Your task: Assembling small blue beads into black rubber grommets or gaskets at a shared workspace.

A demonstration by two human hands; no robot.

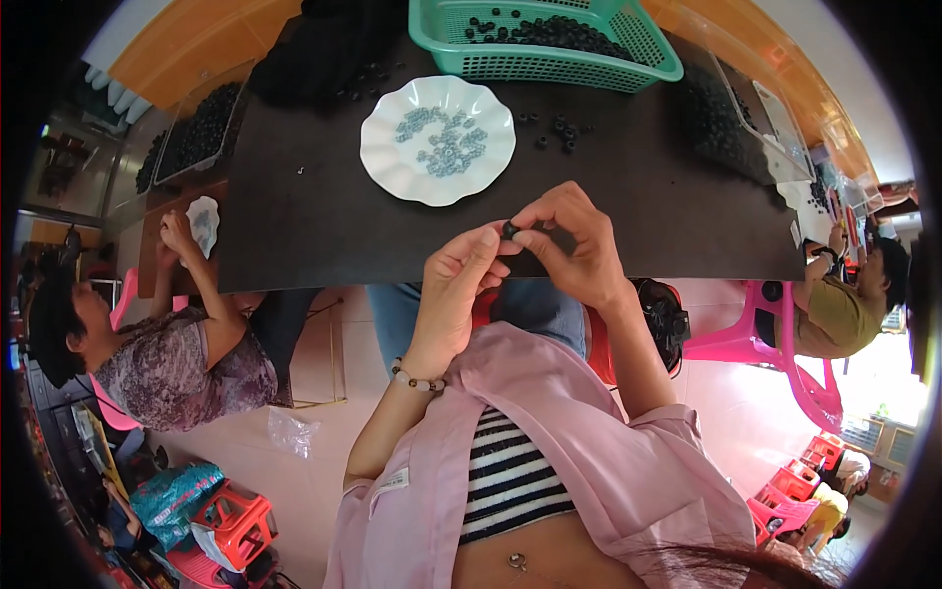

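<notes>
Between the fingertips of both hands, over the near edge of the dark table (294, 236), is a small round black part (509, 230). My left hand (461, 270) pinches it from the left, thumb on top. From the right, my right hand (574, 240) has thumb and forefinger closed on the same part. Just beyond the hands stands a white scalloped plate (383, 162) with many small pale blue-grey translucent pieces (451, 147) on it. Several loose black parts (564, 133) lie to the right of the plate.
A green perforated basket (549, 69) of black parts stands at the far side. Clear bins of black parts flank the table at left (201, 128) and right (731, 118). A person (186, 334) works at left, another person (849, 304) sits at right beside a pink chair (756, 334).
</notes>
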